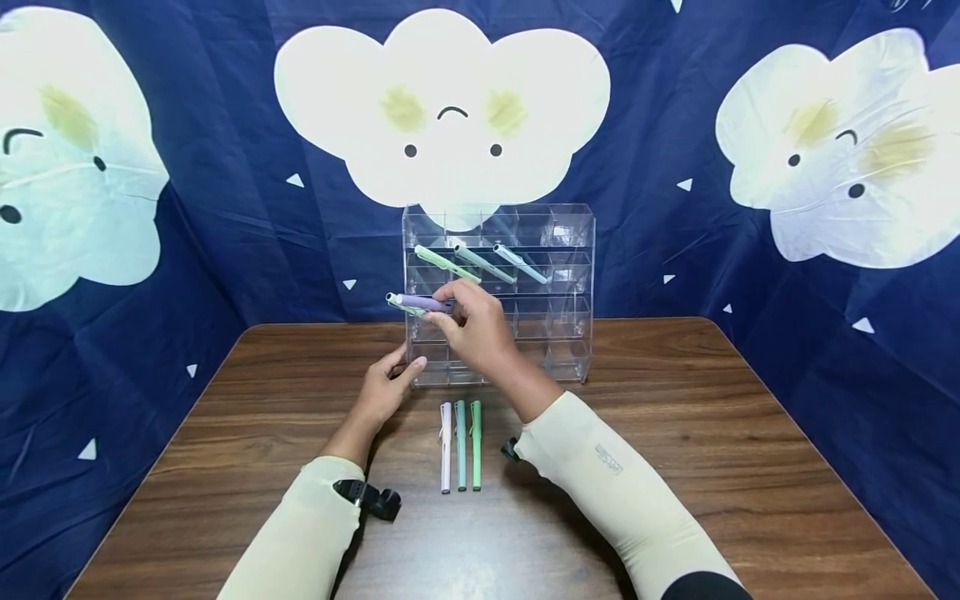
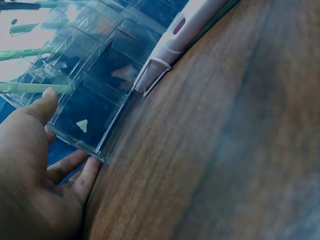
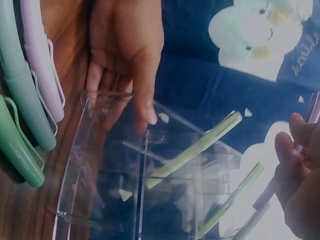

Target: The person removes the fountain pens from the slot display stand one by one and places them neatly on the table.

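A clear plastic rack (image 1: 572,321) with tiers of compartments stands at the back of the table. My right hand (image 1: 477,327) pinches a purple pen (image 1: 422,302) in front of its left side, pen tilted. Beside that pen, a pale green pen (image 3: 195,150) slants out of a left compartment. One tier higher lean a light green pen (image 1: 442,261), a grey-green pen (image 1: 486,264) and a light blue pen (image 1: 521,263). My left hand (image 1: 384,392) holds the rack's lower left corner, thumb at the front edge and fingers behind it.
In front of the rack, a pale pink pen (image 1: 446,450), a teal pen (image 1: 461,450) and a green pen (image 1: 476,450) lie side by side on the wooden table (image 1: 712,442). A dark blue cloth (image 1: 652,108) with white clouds hangs behind and beside it.
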`<state>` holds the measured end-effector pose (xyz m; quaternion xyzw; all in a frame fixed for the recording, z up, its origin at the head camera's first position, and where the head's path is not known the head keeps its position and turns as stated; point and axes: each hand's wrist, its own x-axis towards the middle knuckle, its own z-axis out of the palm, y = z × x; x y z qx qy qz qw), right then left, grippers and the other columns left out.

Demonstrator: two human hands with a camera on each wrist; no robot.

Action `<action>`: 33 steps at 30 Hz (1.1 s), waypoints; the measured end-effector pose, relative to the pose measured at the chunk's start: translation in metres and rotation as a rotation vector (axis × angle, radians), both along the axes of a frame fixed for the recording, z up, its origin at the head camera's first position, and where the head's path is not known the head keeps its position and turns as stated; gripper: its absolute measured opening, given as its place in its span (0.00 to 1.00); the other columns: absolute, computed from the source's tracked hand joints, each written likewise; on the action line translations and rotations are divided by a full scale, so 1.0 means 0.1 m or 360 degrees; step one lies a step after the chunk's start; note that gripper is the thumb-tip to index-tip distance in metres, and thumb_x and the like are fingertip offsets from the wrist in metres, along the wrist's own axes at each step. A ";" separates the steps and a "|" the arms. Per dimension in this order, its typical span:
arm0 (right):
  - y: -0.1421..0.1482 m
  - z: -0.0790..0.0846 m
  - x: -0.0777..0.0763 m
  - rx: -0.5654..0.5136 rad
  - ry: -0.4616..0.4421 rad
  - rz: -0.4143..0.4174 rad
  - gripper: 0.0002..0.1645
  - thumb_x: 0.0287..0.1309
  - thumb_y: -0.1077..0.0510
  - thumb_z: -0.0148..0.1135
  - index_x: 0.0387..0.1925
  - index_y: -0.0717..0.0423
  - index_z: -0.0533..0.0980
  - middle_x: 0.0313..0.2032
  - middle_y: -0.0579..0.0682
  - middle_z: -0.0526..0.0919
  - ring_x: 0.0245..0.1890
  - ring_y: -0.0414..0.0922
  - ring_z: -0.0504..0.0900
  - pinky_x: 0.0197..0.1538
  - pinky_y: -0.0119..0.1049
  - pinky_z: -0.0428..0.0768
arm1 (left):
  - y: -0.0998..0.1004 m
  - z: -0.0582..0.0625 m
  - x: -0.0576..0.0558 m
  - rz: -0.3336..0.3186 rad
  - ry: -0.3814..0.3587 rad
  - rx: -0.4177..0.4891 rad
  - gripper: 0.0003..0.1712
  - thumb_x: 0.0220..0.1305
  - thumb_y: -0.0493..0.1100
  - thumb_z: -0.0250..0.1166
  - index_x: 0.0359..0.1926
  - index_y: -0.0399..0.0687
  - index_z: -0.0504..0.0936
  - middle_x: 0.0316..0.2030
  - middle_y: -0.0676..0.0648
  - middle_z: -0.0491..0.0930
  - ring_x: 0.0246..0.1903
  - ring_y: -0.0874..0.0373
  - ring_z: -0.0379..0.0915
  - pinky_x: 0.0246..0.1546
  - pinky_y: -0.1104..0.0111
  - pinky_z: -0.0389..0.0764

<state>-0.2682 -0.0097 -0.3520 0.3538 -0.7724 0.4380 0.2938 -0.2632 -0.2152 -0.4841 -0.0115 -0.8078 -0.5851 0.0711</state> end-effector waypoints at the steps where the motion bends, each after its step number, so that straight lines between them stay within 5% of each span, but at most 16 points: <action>1: 0.00 0.01 0.03 0.0012 0.0024 0.0011 0.14 0.62 0.61 0.80 0.43 0.62 0.83 0.35 0.56 0.84 0.22 0.40 0.71 0.28 0.28 0.69 | 0.00 0.00 0.00 0.0003 0.0006 -0.0003 0.36 0.79 0.53 0.69 0.82 0.55 0.71 0.75 0.36 0.77 0.65 0.40 0.81 0.47 0.78 0.79; 7: 0.03 0.00 0.17 0.0046 0.0075 0.0045 0.15 0.58 0.61 0.83 0.38 0.62 0.82 0.28 0.53 0.78 0.23 0.37 0.65 0.28 0.27 0.65 | 0.01 0.01 0.00 0.0009 0.0000 -0.0006 0.36 0.79 0.52 0.69 0.82 0.56 0.71 0.73 0.36 0.79 0.64 0.41 0.81 0.47 0.78 0.78; 18: 0.19 -0.16 0.32 0.0011 -0.0052 0.0133 0.17 0.56 0.64 0.83 0.42 0.66 0.84 0.30 0.58 0.86 0.21 0.31 0.66 0.24 0.24 0.67 | 0.01 0.01 0.01 0.0015 0.0012 -0.0035 0.36 0.79 0.52 0.69 0.82 0.55 0.71 0.73 0.35 0.79 0.64 0.41 0.81 0.47 0.78 0.78; 24: 0.33 -0.25 0.37 0.0007 -0.0317 0.0208 0.23 0.58 0.67 0.81 0.53 0.67 0.81 0.33 0.59 0.88 0.17 0.29 0.68 0.21 0.24 0.66 | 0.01 0.02 0.00 0.0015 -0.0003 -0.0008 0.37 0.78 0.52 0.70 0.82 0.55 0.71 0.72 0.34 0.79 0.65 0.40 0.81 0.46 0.80 0.78; 33: 0.57 -0.34 0.45 0.0168 -0.0721 0.0239 0.50 0.63 0.66 0.78 0.80 0.56 0.63 0.33 0.54 0.80 0.15 0.35 0.70 0.18 0.31 0.76 | 0.01 0.01 0.01 0.0013 -0.0014 0.0004 0.37 0.78 0.52 0.70 0.82 0.54 0.71 0.71 0.33 0.79 0.64 0.40 0.81 0.45 0.78 0.79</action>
